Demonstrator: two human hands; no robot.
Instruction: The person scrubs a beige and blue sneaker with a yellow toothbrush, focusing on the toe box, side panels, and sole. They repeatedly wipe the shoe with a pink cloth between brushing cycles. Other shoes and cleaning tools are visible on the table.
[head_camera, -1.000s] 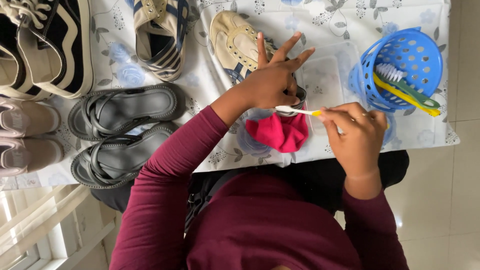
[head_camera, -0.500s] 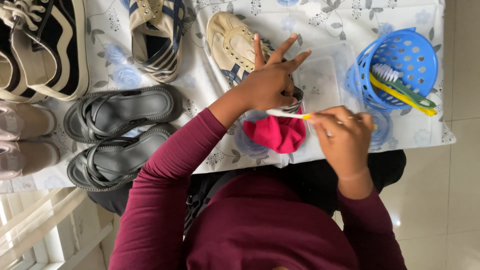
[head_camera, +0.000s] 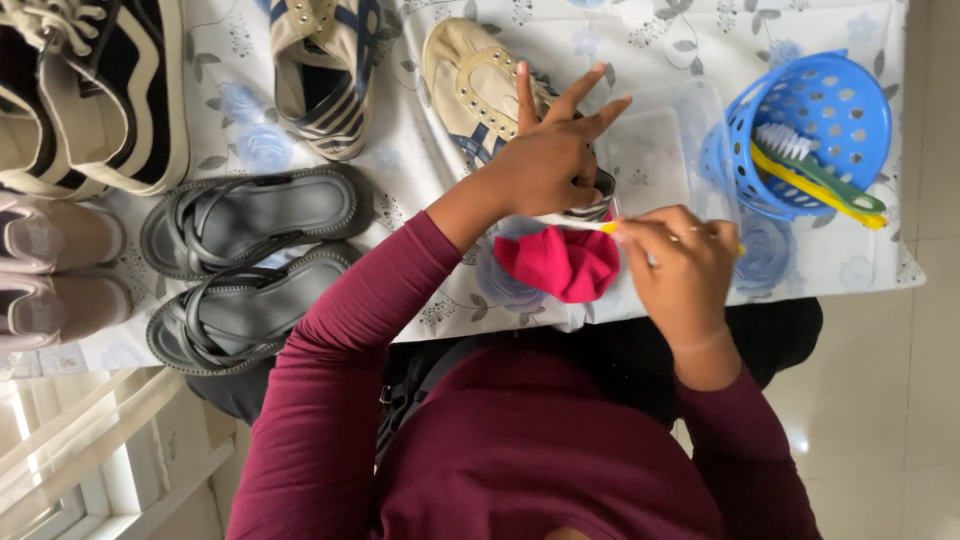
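My left hand (head_camera: 548, 160) grips the near end of a cream sneaker (head_camera: 478, 82) with blue stripes, three fingers sticking up and spread. My right hand (head_camera: 678, 262) is closed on a thin white and yellow brush (head_camera: 578, 223), whose tip lies against the shoe just under my left hand. A red cloth (head_camera: 560, 262) is bunched at the table's near edge, below the shoe and between both hands. A clear plastic tub (head_camera: 655, 150) stands right behind my hands.
A blue perforated basket (head_camera: 835, 105) at the right holds a green and yellow brush (head_camera: 815, 180). Grey sandals (head_camera: 245, 265), a striped shoe (head_camera: 325, 70), a black sneaker (head_camera: 95, 90) and pale shoes (head_camera: 55, 270) sit on the flowered tablecloth (head_camera: 400, 170) to the left.
My right hand has shifted slightly left with the brush against the shoe. My left hand keeps its hold on the sneaker.
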